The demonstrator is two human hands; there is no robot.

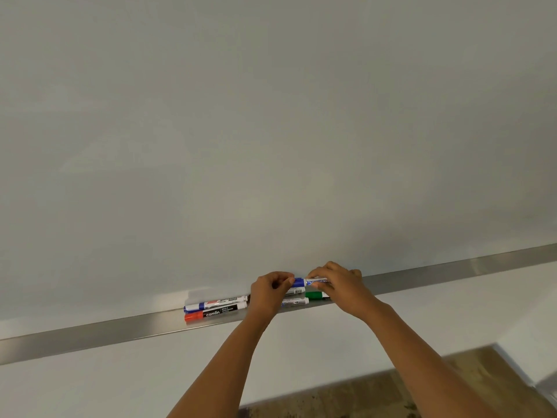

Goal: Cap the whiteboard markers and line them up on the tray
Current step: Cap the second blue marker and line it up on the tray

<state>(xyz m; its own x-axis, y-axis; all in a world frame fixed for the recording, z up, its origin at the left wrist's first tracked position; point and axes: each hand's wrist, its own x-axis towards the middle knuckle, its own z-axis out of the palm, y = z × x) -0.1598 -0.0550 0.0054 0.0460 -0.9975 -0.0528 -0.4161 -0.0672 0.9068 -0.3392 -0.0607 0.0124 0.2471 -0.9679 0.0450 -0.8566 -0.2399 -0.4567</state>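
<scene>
A blue marker (302, 282) is held level just above the metal tray (120, 330). My left hand (269, 292) pinches its blue cap end and my right hand (337, 286) grips its white barrel. On the tray to the left lie a blue-capped marker (215, 303) and a red-capped black marker (215, 312), side by side. Under my hands lie a green-capped marker (315, 295) and another white marker (297, 302), partly hidden.
The whiteboard (271, 131) fills the view above the tray. The tray runs across the frame from lower left to upper right. Below it is a white wall (90, 384), and brown flooring (376, 393) shows at the bottom right.
</scene>
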